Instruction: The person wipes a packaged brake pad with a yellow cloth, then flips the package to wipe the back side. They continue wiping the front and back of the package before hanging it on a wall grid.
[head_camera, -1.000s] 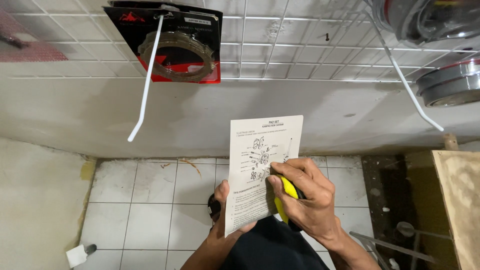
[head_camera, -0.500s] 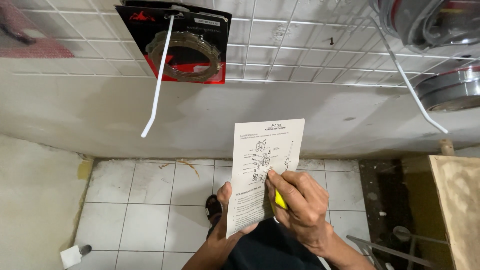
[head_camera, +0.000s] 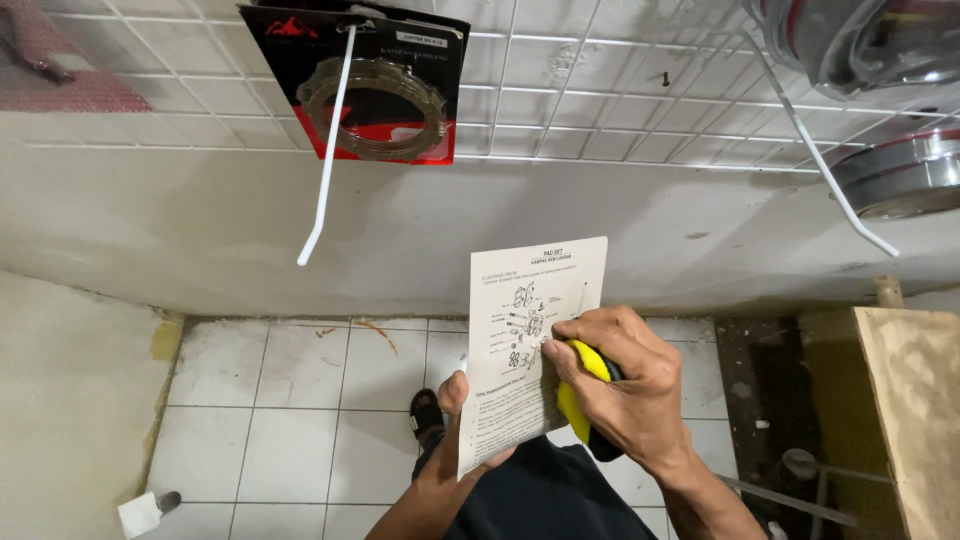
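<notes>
Paper sheet sits pinched in my left hand, slightly lower than before; my right hand stays clenched around the yellow tool, touching the sheet's right edge.

Person seen from above, lower centre of frame: bare forearms, no sleeves or wrist jewellery. Dark navy/black garment over lap. Black sandal on one foot.
</notes>
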